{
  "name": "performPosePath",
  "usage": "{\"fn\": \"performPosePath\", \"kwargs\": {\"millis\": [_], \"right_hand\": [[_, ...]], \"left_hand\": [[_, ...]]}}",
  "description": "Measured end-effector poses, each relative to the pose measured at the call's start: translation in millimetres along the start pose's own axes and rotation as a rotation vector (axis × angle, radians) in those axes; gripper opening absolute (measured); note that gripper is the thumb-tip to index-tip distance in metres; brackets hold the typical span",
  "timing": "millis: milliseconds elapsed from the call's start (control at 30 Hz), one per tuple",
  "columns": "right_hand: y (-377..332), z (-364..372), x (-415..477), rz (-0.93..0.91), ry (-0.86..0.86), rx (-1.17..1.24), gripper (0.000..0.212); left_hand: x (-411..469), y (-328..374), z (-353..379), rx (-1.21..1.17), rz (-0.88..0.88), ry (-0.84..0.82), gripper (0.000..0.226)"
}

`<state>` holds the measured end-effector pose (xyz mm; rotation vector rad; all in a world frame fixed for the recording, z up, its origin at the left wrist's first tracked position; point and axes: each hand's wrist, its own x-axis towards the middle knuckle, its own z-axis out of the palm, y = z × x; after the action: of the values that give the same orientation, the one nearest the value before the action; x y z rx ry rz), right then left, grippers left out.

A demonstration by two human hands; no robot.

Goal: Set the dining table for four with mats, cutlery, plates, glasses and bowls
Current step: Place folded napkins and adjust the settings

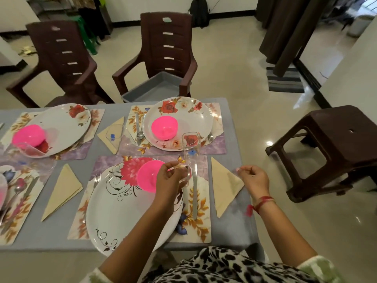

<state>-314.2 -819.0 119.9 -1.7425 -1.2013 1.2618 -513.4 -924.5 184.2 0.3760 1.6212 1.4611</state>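
**Clear glass held over the near-right place setting**

The person's left hand (170, 176) curls its fingers around the base of a clear glass (190, 152), a tall tumbler printed with a small blue flower. The glass stands roughly upright above the far edge of the near mat (201, 203), just beside the knife (195, 193) lying lengthwise on that mat; whether its base touches the mat cannot be told, as the fingers cover it. Through its walls the rose plate behind shows, slightly warped.

The right hand (255, 178) hovers over the table's right edge, thumb and forefinger pinched together, the other fingers loosely curled; what, if anything, sits in the pinch is too blurred to tell. A red thread (263, 202) circles that wrist. Under it lies a cream napkin (223, 186) folded into a triangle.

The near plate (122, 209) is a large white one with a pink bloom and black scrollwork, bearing a pink bowl (148, 175) with a fork (97, 179) at its left. Beyond it, a rose-patterned plate (183, 111) holds another pink bowl (165, 127), with cutlery (139, 127) alongside. The grey table (61, 233) carries two more settings at left, partly out of frame. A grey tray (155, 88) rests on the brown chair (166, 48) opposite.
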Motion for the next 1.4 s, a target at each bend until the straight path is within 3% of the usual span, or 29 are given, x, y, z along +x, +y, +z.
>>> {"fn": "performPosePath", "kwargs": {"millis": [200,433,533,733,1033,1400], "right_hand": [[-25,7,-28,0.003,-0.209,0.098,0.013],[-35,4,-52,-0.030,-0.218,0.093,0.005],[-44,8,-50,-0.082,-0.254,0.061,0.006],[-64,15,-41,-0.165,-0.244,0.175,0.009],[-51,-37,-7,-0.165,-0.350,0.290,0.008],[-28,-184,90,-0.151,-0.574,0.278,0.007]], "left_hand": [[-6,12,-23,-0.046,0.085,0.093,0.022],[7,19,-54,-0.175,0.077,0.105,0.015],[17,24,-63,-0.201,0.082,0.144,0.023],[25,36,-54,-0.178,0.079,0.139,0.014],[6,34,24,-0.155,0.117,0.149,0.010],[-57,-13,208,-0.192,0.149,0.307,0.014]]}}
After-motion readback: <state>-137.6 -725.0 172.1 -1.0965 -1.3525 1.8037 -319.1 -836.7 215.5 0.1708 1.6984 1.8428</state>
